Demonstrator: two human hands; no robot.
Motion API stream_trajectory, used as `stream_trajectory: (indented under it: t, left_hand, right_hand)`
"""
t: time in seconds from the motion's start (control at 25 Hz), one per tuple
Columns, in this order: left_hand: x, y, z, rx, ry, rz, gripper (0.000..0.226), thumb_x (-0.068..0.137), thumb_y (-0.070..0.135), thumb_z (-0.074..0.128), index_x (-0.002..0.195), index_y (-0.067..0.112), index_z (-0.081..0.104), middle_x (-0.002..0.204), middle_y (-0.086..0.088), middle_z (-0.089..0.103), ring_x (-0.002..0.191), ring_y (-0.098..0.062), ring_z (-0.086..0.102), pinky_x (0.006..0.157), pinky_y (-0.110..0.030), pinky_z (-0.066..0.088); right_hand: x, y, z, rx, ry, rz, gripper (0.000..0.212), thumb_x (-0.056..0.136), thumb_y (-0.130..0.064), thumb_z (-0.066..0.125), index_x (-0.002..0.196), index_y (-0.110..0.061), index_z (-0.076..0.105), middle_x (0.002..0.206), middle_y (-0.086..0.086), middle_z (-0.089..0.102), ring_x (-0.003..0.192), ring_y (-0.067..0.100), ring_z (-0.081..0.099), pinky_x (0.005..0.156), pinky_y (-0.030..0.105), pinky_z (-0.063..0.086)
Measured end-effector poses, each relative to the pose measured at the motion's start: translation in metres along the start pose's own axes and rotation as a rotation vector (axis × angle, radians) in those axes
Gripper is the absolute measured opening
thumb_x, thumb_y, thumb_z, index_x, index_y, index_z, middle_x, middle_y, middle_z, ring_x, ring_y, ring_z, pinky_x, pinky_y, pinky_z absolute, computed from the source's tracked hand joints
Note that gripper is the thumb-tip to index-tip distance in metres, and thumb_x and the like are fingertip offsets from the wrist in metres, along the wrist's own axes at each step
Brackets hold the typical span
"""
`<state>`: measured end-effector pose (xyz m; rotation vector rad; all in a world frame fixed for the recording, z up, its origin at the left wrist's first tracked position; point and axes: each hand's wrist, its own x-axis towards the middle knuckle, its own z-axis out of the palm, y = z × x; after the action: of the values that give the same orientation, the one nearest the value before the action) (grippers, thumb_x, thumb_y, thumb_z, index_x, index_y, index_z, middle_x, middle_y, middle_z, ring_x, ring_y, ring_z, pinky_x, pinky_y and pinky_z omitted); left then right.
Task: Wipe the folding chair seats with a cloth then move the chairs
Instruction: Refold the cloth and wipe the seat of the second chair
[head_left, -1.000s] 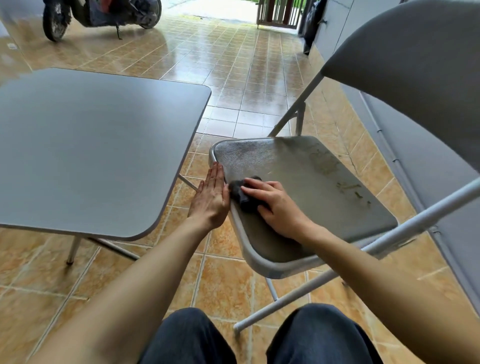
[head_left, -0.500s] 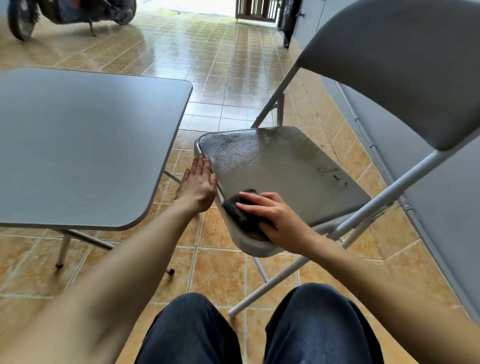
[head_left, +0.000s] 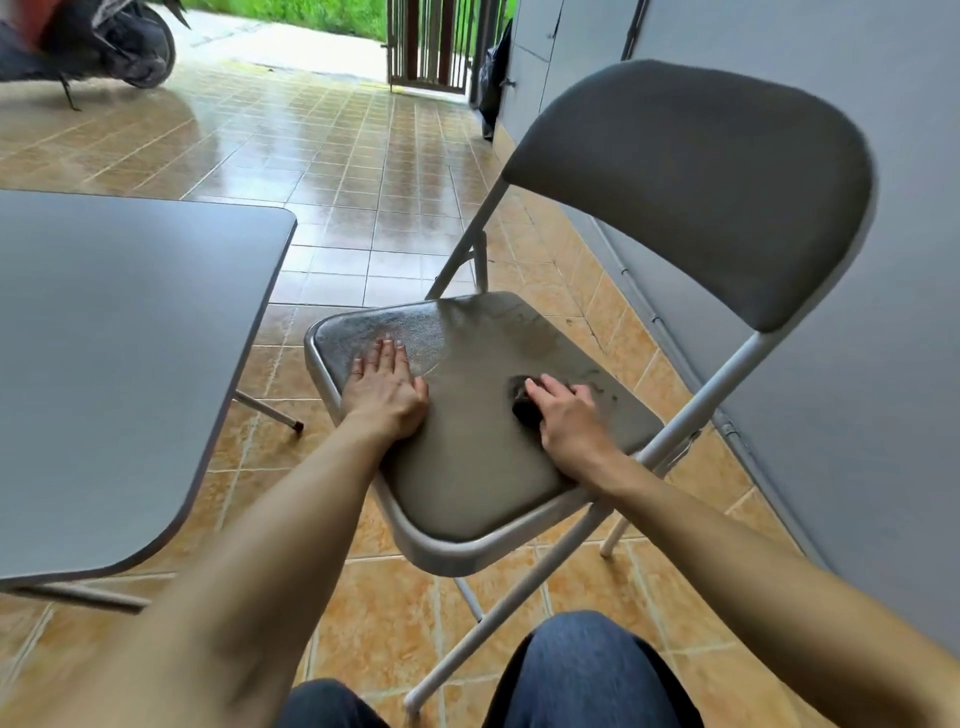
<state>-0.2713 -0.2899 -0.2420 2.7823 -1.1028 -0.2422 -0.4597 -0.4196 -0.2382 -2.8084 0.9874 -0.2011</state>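
— Cloth (head_left: 522, 402) first: where is it now?
— Under the right hand (head_left: 569, 423), which grips the small dark wad near the right edge of the seat (head_left: 467, 467); a second ago it was at the seat's front-left edge.
— And the left hand (head_left: 387, 387)?
— Flat, fingers straight and together, pressing the seat's left side; earlier it rested against the rim from outside.
— Materials?
— Folding chair (head_left: 691, 187) with a padded grey seat, glossy and pebbled at the back-left corner, dull and smudged elsewhere; a rounded fabric backrest; pale metal tube frame. Smooth grey table (head_left: 119, 364) with rounded corners stands left, on shiny tan tiles (head_left: 332, 171).
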Motion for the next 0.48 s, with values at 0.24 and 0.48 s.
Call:
stream_trajectory:
  t: [0.24, 0.48]
  left_hand:
    - [0.003, -0.002, 0.007, 0.024, 0.033, -0.004, 0.066, 0.098, 0.038, 0.019, 0.155, 0.008, 0.003, 0.164, -0.006, -0.002, 0.152, -0.017, -0.004, 0.124, -0.039, -0.002]
    - [0.006, -0.005, 0.010, 0.000, 0.051, 0.000, 0.066, 0.097, 0.038, 0.019, 0.155, 0.008, 0.005, 0.164, -0.006, -0.001, 0.152, -0.017, -0.003, 0.124, -0.039, -0.002]
  right_hand:
    - [0.061, 0.058, -0.026, -0.105, -0.151, 0.613, 0.043, 0.093, -0.010, 0.035, 0.135, -0.010, 0.043, 0.141, 0.015, 0.042, 0.128, 0.043, 0.033, 0.101, 0.055, 0.037]
    - [0.038, 0.045, -0.035, -0.244, -0.291, 0.413, 0.042, 0.093, -0.011, 0.035, 0.135, -0.011, 0.036, 0.142, 0.017, 0.037, 0.127, 0.044, 0.038, 0.103, 0.052, 0.039]
